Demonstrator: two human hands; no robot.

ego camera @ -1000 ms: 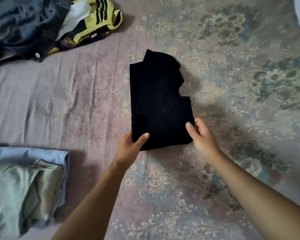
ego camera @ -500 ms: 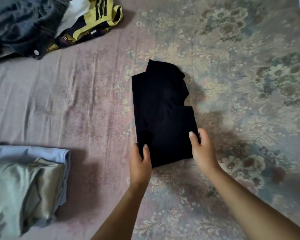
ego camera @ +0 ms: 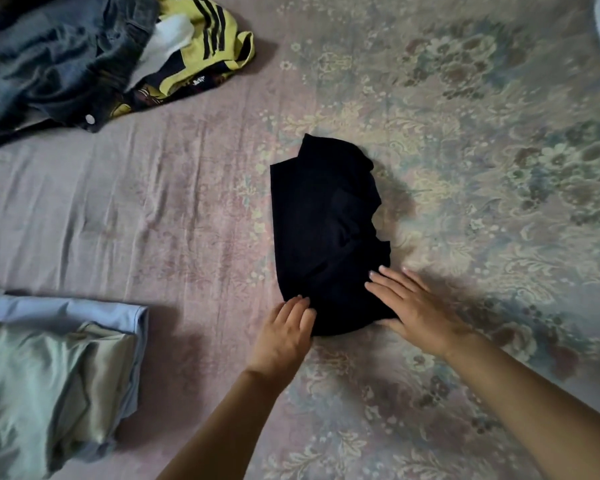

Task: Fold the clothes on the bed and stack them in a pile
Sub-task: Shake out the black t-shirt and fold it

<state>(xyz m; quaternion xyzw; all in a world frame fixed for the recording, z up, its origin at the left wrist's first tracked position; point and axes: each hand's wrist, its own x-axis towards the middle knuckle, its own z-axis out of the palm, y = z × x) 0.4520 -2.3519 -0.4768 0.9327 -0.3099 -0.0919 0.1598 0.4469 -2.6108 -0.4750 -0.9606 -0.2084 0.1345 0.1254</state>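
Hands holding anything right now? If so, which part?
Nothing gripped. Both hands lie flat on the folded black garment: left hand on its near-left corner, right hand on its near-right edge.

Both hands (ego camera: 354,317) now flat — grip released, black garment (ego camera: 326,233) near edge folded under, rounder.

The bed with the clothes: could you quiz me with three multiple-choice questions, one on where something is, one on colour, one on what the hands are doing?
1. Where is the folded pile?
A. lower left
B. top right
C. centre

2. What colour is the garment under the hands?
A. red
B. black
C. white

3. How are the hands?
A. lifted clear
B. fists
C. flat on cloth

A: the folded pile lies at lower left.
B: the black garment is plainly black.
C: the left hand and right hand rest open-palmed on its near edge.
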